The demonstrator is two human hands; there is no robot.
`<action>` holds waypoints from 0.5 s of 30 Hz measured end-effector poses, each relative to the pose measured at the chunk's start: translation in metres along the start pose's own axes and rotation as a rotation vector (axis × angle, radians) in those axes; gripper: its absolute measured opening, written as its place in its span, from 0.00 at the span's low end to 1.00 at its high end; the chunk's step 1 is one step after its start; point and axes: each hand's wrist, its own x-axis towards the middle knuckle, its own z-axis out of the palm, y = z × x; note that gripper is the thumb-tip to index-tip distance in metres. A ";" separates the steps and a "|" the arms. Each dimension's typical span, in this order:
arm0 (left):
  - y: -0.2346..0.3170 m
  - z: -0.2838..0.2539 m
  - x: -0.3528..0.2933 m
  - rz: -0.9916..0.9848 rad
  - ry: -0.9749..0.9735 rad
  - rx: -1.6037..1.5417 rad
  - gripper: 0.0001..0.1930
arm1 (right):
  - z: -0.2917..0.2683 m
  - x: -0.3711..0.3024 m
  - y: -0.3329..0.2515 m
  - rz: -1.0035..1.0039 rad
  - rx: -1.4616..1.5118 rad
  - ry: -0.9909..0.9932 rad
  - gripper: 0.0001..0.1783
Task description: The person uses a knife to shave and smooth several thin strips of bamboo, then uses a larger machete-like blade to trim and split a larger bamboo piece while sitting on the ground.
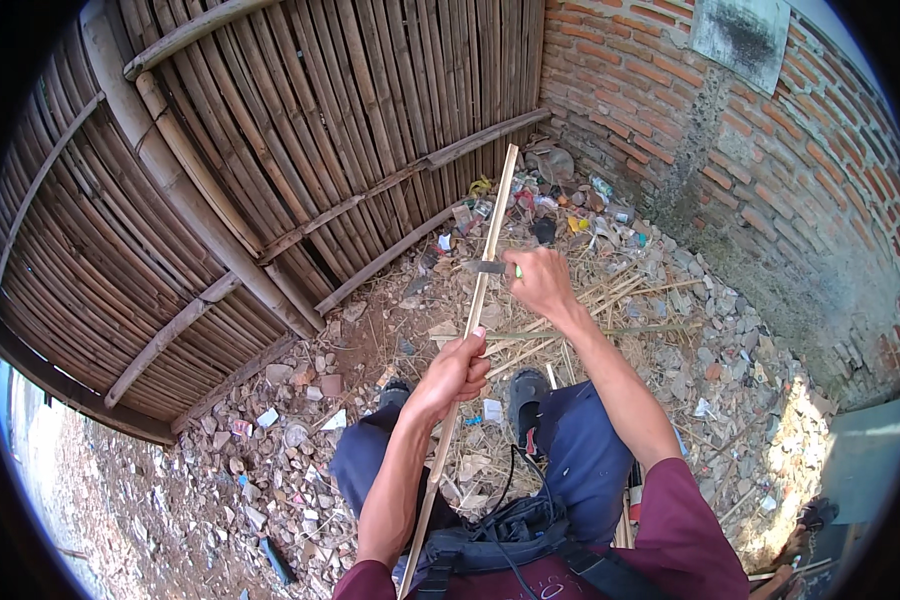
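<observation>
A long, pale bamboo strip runs from my lap away toward the far corner, tilted slightly to the right. My left hand is wrapped round it about midway, thumb on top. Farther along, my right hand grips a knife by its handle, of which a bit of bright green shows. The dark blade lies across the strip, seemingly against it. Several thin split strips lie on the ground beyond my knees, under and beside my right forearm.
A bamboo slat fence stands on the left and a brick wall on the right. Rubbish is heaped in their corner. Stones cover the ground, with a dark elongated object at lower left. A dark bag rests on my lap.
</observation>
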 end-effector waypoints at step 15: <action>-0.028 0.022 0.008 0.400 0.385 0.730 0.14 | 0.014 -0.002 0.031 -0.180 -0.094 0.062 0.16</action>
